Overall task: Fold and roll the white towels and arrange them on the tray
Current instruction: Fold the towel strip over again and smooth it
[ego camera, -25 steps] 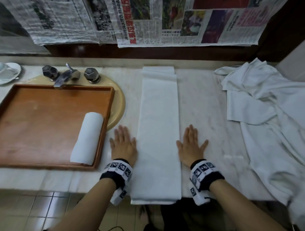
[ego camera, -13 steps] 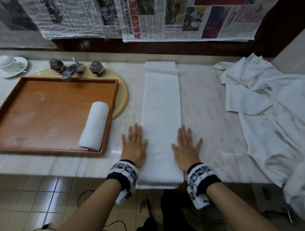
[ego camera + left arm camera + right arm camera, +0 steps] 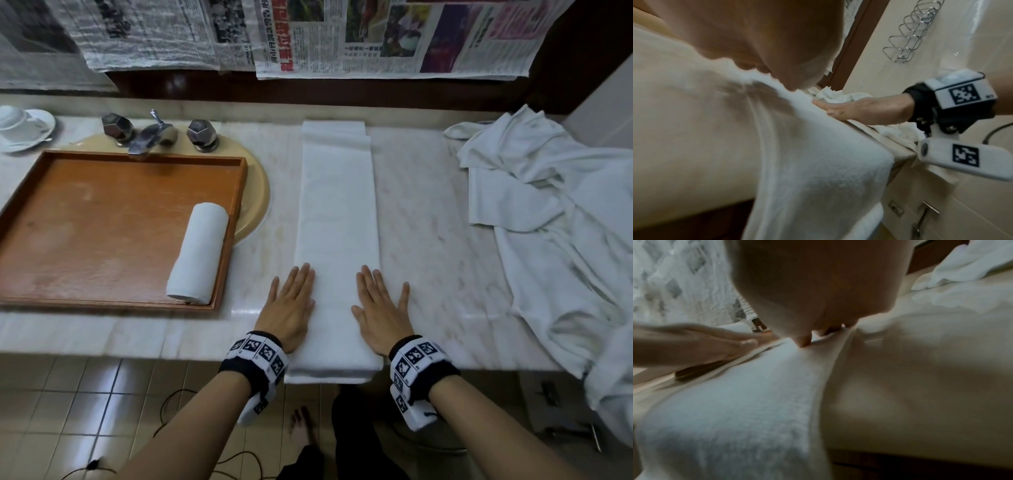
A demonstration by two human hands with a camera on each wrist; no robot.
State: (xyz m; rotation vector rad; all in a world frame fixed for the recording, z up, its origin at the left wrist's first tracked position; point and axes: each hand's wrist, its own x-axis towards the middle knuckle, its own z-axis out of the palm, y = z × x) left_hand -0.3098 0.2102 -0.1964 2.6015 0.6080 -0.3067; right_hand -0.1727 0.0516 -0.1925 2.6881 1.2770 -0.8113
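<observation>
Right then, both my hands lay flat, fingers straight, gripping nothing. My left hand [image 3: 289, 310] pressed the left edge of the folded towel [image 3: 337, 219], its fingers partly on the cloth and partly on the marble table [image 3: 428, 212]. My right hand [image 3: 380, 313] pressed the right edge the same way, thumb spread out over the cloth. So my grip on each side was wide, only pushing down.

The folded towel ran as 1 long narrow strip from the back of the table toward me, and its near end hung over the front edge. From the left wrist view it [image 3: 797, 162] drooped past the edge beside my right hand [image 3: 863, 112]; from the right wrist view my left hand [image 3: 694, 345] sat on the far side of the strip [image 3: 735, 410].

To the left, the wooden tray [image 3: 85, 219] sat over the sink [image 3: 255, 198], and 1 rolled towel [image 3: 198, 253] lay inside it against the right wall. At the right end of the table, a loose heap of white towels [image 3: 555, 219] lay crumpled, well apart from my hands.
</observation>
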